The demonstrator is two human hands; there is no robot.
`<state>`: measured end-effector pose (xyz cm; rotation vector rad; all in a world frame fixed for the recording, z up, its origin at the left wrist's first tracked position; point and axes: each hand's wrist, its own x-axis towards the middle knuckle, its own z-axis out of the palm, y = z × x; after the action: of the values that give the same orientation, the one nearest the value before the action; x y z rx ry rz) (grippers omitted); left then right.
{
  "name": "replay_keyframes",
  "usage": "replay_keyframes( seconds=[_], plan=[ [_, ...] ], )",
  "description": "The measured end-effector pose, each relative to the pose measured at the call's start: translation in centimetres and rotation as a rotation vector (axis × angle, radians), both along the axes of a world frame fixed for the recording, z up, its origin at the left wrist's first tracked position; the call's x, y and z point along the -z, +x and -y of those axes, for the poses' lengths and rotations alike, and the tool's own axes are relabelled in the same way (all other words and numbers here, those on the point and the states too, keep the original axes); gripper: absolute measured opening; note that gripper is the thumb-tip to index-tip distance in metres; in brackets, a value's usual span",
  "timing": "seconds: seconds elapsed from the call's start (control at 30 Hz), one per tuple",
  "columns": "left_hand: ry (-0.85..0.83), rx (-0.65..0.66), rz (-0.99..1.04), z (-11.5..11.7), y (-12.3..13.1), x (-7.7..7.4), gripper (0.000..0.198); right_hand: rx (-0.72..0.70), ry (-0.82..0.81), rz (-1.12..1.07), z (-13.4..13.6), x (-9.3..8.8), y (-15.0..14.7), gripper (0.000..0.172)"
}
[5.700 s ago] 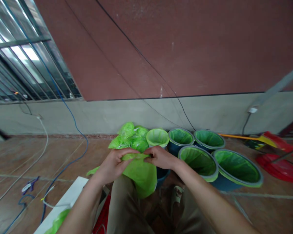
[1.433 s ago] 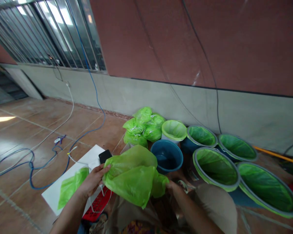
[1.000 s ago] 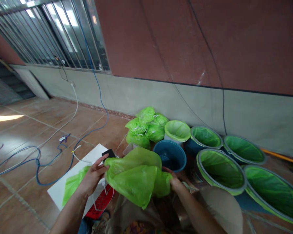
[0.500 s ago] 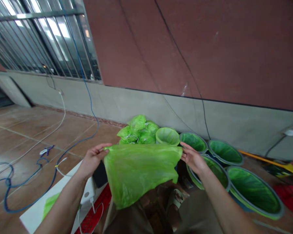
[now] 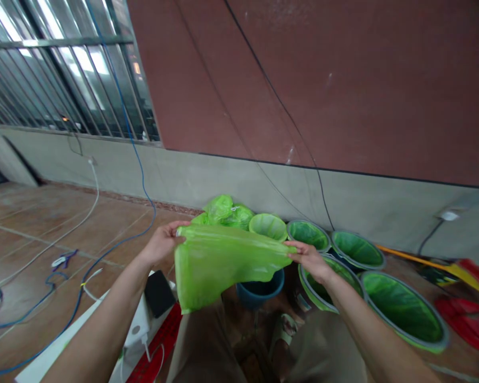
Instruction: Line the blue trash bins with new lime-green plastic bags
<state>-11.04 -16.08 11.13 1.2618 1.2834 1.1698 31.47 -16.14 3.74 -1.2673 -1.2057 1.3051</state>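
Holding the bag by two corners, left hand and right hand each have a grip closed on it. It seems light, limp, slippery; best taken by its edge.

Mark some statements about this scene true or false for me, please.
1. The left hand and right hand both hold a green bag. True.
2. A black rectangular item lies on the person's right. False: the black item is on the left.
3. More green bags are piled near the wall. True.
4. The green-lined bins stand upside down. False: the green-lined bins have their open tops facing up.
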Motion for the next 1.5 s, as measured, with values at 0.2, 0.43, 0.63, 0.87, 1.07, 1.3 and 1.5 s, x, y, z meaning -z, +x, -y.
replay_keyframes(
  seconds=[0.2, 0.43, 0.63, 0.87, 1.07, 1.3, 1.5],
  plan=[
    [0.071, 0.010, -0.021, -1.1, 0.8, -0.5, 0.047, 0.145, 0.001, -0.049, 0.2, -2.4, 1.7, 0.048],
    [-0.069, -0.040, 0.204, -2.5, 2.3, -1.5, 0.043, 0.181, -0.104, -0.245, 0.6, -4.7, 3.9, 0.037],
    [-0.062, 0.029, 0.244, -3.5, 2.3, -1.1, 0.040, 0.023, -0.063, -0.152, 1.7, -5.9, 5.7, 0.055],
    [0.284, 0.019, -0.539, -4.8, 2.5, 0.0, 0.033, 0.020, 0.074, 0.675, 0.6, -3.9, 5.3, 0.035],
    [0.383, 0.024, -0.753, -5.2, 2.2, 1.3, 0.016, 0.198, 0.230, 0.678, -0.5, 0.2, 4.8, 0.019],
    [0.263, -0.109, -0.399, -5.0, 2.0, 3.9, 0.029, 0.378, 0.091, -0.074, -0.2, 2.5, 1.9, 0.045],
    [0.180, -0.319, -0.979, -5.1, 3.8, 4.5, 0.024, 0.495, 0.130, 0.355, -2.7, 5.3, 2.2, 0.043]
  ],
)
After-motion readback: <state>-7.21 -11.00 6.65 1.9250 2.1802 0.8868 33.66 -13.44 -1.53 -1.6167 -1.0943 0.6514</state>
